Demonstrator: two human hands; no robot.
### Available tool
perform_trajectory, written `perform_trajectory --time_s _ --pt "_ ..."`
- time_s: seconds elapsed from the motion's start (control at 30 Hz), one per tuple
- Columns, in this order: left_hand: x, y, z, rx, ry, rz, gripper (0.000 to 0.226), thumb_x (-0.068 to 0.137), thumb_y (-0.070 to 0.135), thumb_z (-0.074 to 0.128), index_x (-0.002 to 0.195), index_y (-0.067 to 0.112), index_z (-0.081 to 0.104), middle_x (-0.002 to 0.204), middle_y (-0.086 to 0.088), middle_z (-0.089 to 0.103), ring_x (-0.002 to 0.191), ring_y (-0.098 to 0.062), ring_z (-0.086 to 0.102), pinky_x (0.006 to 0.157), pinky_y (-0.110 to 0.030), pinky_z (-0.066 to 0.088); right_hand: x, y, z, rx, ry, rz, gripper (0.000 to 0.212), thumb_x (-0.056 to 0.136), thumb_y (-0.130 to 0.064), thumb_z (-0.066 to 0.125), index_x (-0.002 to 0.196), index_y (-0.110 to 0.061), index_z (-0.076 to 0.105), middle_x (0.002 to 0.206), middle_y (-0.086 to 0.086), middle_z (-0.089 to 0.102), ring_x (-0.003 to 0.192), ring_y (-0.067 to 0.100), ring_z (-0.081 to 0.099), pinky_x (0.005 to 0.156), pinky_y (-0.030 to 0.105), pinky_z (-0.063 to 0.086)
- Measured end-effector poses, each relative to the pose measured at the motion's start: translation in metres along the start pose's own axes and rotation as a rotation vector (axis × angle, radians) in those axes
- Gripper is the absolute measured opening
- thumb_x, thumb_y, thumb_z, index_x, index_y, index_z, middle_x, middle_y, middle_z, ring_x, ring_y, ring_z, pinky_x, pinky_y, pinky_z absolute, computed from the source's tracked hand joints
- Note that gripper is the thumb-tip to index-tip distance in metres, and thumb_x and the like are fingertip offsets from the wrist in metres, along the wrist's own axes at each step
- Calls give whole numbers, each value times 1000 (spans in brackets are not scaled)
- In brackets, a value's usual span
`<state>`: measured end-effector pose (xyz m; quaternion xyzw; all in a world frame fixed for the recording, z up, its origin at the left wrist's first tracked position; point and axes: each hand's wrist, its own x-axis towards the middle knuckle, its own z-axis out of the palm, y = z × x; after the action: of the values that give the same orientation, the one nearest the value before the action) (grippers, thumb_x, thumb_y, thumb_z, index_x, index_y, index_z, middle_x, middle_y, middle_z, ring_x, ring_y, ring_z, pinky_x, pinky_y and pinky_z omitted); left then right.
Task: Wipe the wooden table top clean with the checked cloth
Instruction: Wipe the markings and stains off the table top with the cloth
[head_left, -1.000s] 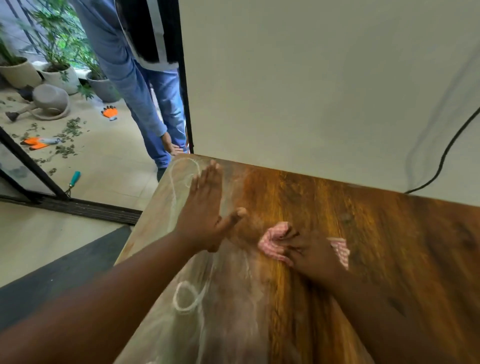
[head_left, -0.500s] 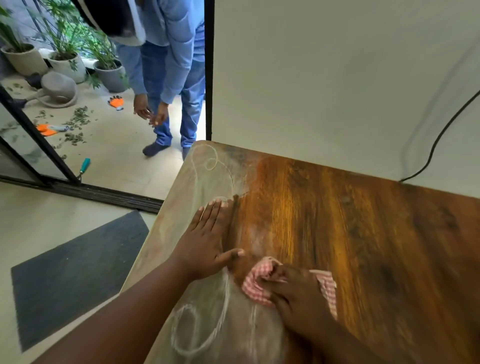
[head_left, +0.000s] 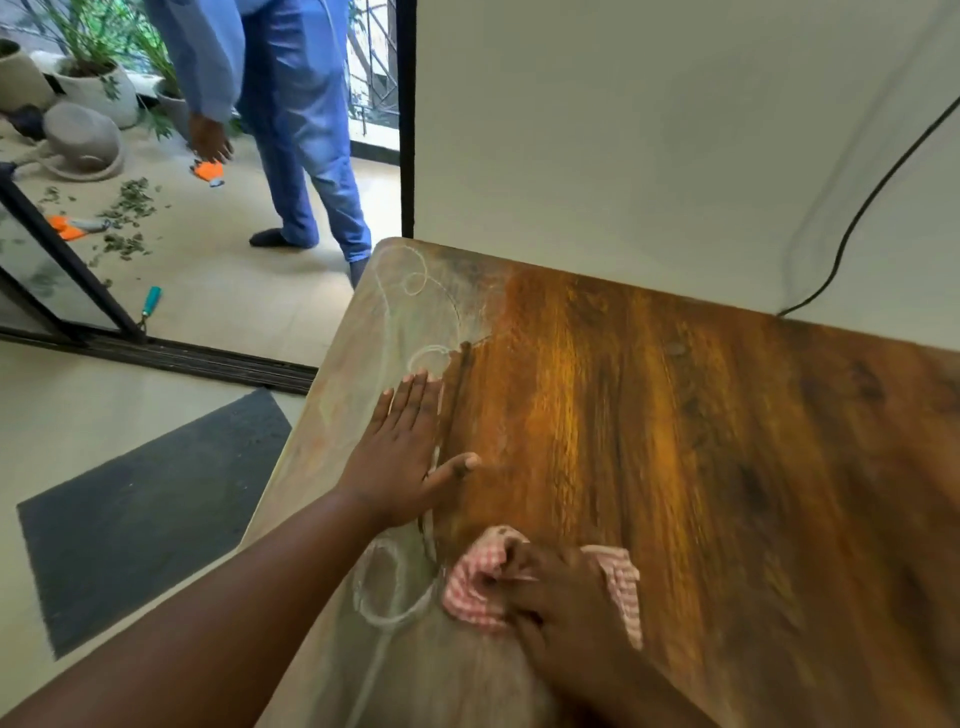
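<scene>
On the near part of the wooden table top (head_left: 675, 441), my right hand (head_left: 566, 613) presses the checked cloth (head_left: 475, 587), fingers bunched on its folds; it has come nearer to me than half a second ago. My left hand (head_left: 402, 462) stays flat on the chalky left strip, fingers together, thumb apart. Far left, the person in blue (head_left: 296, 114) now reaches down toward the orange glove (head_left: 208, 171).

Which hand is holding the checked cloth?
The right hand, nearest the camera, is bunched on the pink checked cloth. The left hand lies flat and empty on the table.
</scene>
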<state>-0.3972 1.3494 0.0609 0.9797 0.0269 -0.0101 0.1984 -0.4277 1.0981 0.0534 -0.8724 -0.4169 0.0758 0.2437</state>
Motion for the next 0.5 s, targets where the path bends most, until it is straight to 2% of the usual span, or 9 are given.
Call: perform_trajectory --time_s 0.03,0.1,0.17,0.23,0.3,0.37,0.43,0.5 --pt "-2 -1 -1 1 -10 -5 102 70 87 -5 142 17 -23 151 -3 -26 141 -15 -26 114 -31 -18 -3 16 -7 -19 3 31 46 74 -33 51 115 -50 58 112 -12 58 97 17 52 74 34 40" --pt "-7 -2 -1 21 -35 -8 102 70 87 -4 142 16 -25 152 -3 -26 141 -15 -26 114 -31 -18 24 45 -23 -56 73 221 40 81 -34 47 117 -49 58 113 -4 60 97 22 54 81 40 45" --pt "-13 -1 4 46 -67 3 104 72 85 -3 145 13 -22 154 -5 -23 141 -15 -25 115 -33 -17 66 67 -30 -149 146 450 34 89 -35 49 120 -44 58 126 2 55 106 28 47 91 40 38" --pt "-18 2 10 43 -83 -3 104 74 83 -1 148 11 -19 156 -7 -20 141 -15 -25 115 -33 -17 87 60 -21 -182 149 536 33 90 -34 51 120 -44 59 134 -2 49 112 29 40 94 39 31" --pt "-21 7 12 33 -82 0 103 76 81 0 148 9 -17 157 -9 -19 140 -14 -26 114 -31 -19 73 32 -5 -139 121 401 36 88 -35 46 119 -45 60 134 -6 48 113 27 39 92 37 27" --pt "-24 14 11 -3 -75 17 104 76 80 0 148 7 -16 156 -9 -20 140 -14 -25 114 -30 -19 20 1 13 -102 13 210 39 83 -34 43 116 -45 61 129 -8 50 112 22 41 89 35 30" --pt "-29 21 8 -41 -58 21 104 76 81 2 148 7 -16 153 -5 -23 140 -13 -26 113 -29 -20 -44 -18 17 -63 -47 109 40 79 -34 47 115 -47 59 122 -13 51 107 18 44 82 31 33" --pt "-36 25 7 -48 -54 16 103 77 80 2 147 8 -18 153 -5 -24 140 -14 -27 114 -30 -19 -93 -13 9 -64 -27 31 46 73 -35 54 116 -52 55 120 -17 49 103 16 47 81 30 34"
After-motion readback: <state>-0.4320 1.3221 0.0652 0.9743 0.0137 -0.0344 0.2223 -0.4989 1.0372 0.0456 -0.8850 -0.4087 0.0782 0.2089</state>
